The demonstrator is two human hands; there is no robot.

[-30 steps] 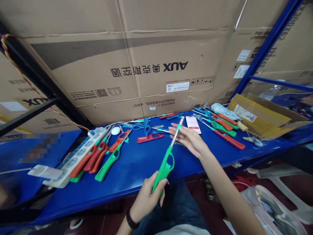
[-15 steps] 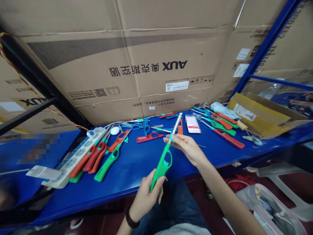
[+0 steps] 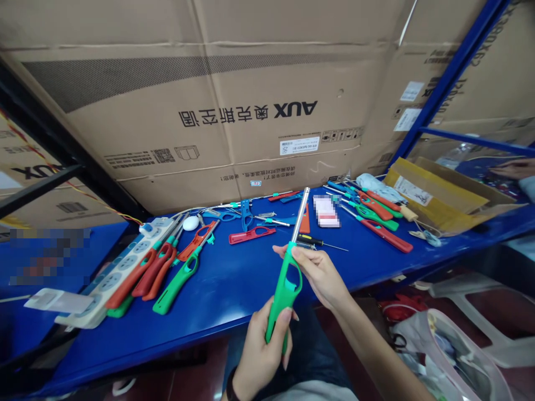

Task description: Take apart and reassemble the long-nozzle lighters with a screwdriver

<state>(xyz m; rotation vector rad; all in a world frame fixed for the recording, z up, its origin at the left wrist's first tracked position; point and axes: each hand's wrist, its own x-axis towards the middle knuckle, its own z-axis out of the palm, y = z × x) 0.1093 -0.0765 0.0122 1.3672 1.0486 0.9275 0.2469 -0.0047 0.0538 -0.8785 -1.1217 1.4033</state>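
Note:
My left hand (image 3: 265,348) is wrapped round the lower handle of a green long-nosed lighter (image 3: 284,298), which slants up and away over the table's front edge. Its metal barrel points toward the cardboard. My right hand (image 3: 321,273) pinches the collar where the barrel meets the handle, thumb on the near side. Just beyond that hand lies a screwdriver (image 3: 313,240) with a black and yellow handle. An orange half-shell (image 3: 305,220) is partly hidden behind the barrel. A red handle shell (image 3: 252,234) rests to the left.
On the left, several lighters, among them a green one (image 3: 175,284), lie by a white power strip (image 3: 121,273). More lighters (image 3: 387,235) lie at the right, beside a yellow package (image 3: 438,189). A phone (image 3: 326,211) lies mid-table. A co-worker's hand (image 3: 516,168) shows far right.
My right hand has slid down the barrel, and the green collar now meets the handle, where a short gap showed before. The screwdriver handle has come into view. The camera has shifted slightly.

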